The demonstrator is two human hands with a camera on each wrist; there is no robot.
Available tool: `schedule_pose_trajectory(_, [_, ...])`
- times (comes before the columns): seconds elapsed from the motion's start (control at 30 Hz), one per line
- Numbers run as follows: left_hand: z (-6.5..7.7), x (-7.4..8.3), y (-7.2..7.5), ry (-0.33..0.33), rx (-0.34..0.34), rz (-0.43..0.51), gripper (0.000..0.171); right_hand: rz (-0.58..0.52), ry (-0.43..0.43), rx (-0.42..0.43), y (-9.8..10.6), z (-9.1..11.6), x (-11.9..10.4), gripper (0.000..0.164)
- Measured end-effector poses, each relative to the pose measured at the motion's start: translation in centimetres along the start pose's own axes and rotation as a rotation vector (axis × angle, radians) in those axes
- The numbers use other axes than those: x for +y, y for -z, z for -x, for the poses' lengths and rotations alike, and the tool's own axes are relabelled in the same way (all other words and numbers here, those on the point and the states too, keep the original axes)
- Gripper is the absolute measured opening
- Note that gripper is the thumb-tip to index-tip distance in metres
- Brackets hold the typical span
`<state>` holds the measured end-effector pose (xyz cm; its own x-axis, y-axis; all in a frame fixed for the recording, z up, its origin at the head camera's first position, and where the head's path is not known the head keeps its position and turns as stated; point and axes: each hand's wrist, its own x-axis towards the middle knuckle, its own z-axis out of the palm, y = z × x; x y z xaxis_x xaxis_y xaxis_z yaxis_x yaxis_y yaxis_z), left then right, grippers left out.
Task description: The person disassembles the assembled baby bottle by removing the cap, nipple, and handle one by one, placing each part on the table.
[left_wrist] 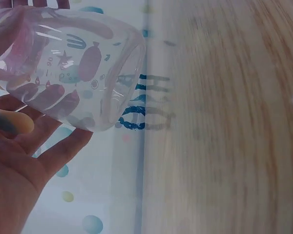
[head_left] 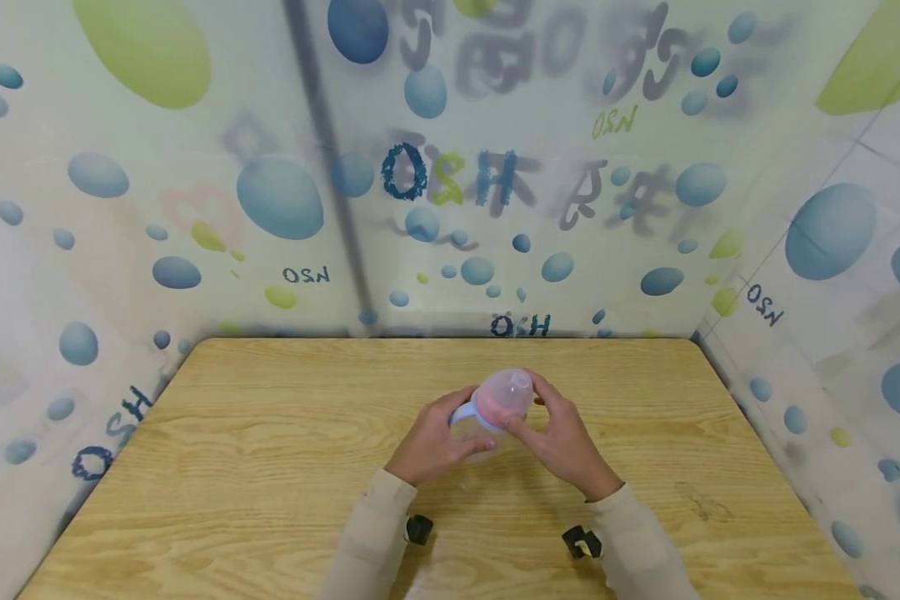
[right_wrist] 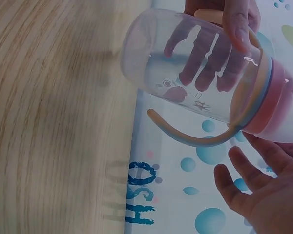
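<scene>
A clear baby bottle [head_left: 471,430] with printed pictures is held tilted above the table in the head view. It has a pink collar [right_wrist: 278,97], a translucent domed cap [head_left: 512,387], and curved side handles [right_wrist: 190,138] on a ring below the collar. The left hand [head_left: 437,439] grips the bottle's body, its fingers wrapped round the far side, visible through the clear wall in the right wrist view. At the collar and cap, the right hand [head_left: 566,437] pinches with its thumb on the near side; its other fingers spread away from the body.
Beneath the hands is a wood-grain table [head_left: 285,467]. A wall covering [head_left: 450,283] with blue and green spots and lettering rises behind the far edge and along both sides. Dark devices sit at the left wrist [head_left: 418,529] and the right wrist [head_left: 582,542].
</scene>
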<state>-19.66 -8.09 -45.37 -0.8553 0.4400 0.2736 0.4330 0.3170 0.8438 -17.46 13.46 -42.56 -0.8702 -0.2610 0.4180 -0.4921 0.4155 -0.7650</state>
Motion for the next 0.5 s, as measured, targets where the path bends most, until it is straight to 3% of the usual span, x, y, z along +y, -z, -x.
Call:
schedule_pose_trajectory(0.3, [0.06, -0.17, 0.02, -0.056, 0.022, -0.04, 0.067, 0.002, 0.006, 0.029, -0.13, 0.05, 0.09, 0.057])
schedule_pose_trajectory(0.5, [0.01, -0.07, 0.03, -0.056, 0.019, -0.036, 0.066, -0.017, -0.005, 0.023, -0.16, 0.08, 0.13, 0.056])
